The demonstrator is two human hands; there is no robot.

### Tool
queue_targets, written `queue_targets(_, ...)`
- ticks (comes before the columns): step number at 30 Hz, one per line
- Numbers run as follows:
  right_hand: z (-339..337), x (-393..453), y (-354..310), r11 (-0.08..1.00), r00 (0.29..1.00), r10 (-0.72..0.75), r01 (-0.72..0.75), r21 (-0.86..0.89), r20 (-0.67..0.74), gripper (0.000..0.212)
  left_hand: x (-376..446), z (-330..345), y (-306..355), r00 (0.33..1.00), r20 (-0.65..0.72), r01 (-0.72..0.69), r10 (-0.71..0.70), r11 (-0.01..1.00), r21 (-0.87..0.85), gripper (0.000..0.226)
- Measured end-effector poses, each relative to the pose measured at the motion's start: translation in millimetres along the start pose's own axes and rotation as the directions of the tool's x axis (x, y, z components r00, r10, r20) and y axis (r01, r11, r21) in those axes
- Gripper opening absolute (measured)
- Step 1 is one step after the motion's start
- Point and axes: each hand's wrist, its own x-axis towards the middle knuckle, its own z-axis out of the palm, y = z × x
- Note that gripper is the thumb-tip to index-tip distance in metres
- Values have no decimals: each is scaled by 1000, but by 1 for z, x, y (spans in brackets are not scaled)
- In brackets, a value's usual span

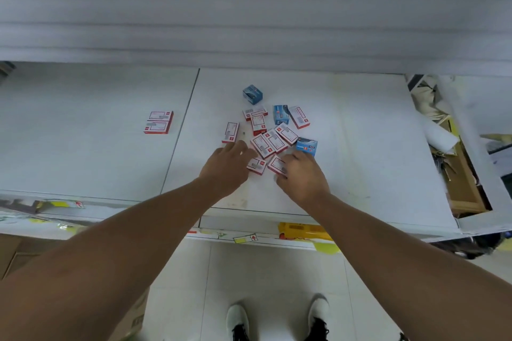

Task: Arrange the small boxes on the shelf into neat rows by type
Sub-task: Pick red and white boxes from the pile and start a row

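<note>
Several small red-and-white boxes (pixel 262 145) lie jumbled in the middle of the white shelf (pixel 360 147). Three blue boxes sit among them: one at the back (pixel 252 94), one upright (pixel 280 114), one at the right edge of the pile (pixel 306 146). Two red-and-white boxes (pixel 158 122) lie side by side, apart on the left panel. My left hand (pixel 227 167) reaches over the near left of the pile, fingers extended beside a red-and-white box (pixel 256 165). My right hand (pixel 300 174) rests on another red-and-white box (pixel 277 165), fingers curled over it.
A seam (pixel 180 130) splits the shelf into left and right panels. A yellow item (pixel 303 230) and paper labels sit along the front edge. At the right, a wooden tray (pixel 462 174) holds clutter. White foam sheeting (pixel 249 8) covers the back. My shoes stand on the tiled floor.
</note>
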Motion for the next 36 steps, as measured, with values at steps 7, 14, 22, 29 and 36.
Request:
queue_targets(7, -8, -2, 4, 1000, 1000, -16, 16, 1, 18, 41, -6, 3, 0, 991, 36, 134, -130, 972, -195, 45)
queue_targets(14, -58, -15, 9, 997, 998, -68, 69, -21, 17, 47, -46, -28, 3, 984, -1, 171, -178, 945, -279, 37)
queue_targets(22, -111, -29, -23, 963, 963, -268, 268, 12, -2, 42, -127, -88, 25, 933, -96, 311, -347, 912, -268, 43)
queue_targets(29, -121, -62, -65, 907, 906, -421, 421, 17, 34, 42, -198, -109, 26, 895, -159, 367, -417, 890, -272, 39)
queue_targets(36, -112, -100, -133, 880, 880, -473, 474, -17, 37, 40, -272, -120, -9, 863, -191, 405, -468, 866, -293, 40)
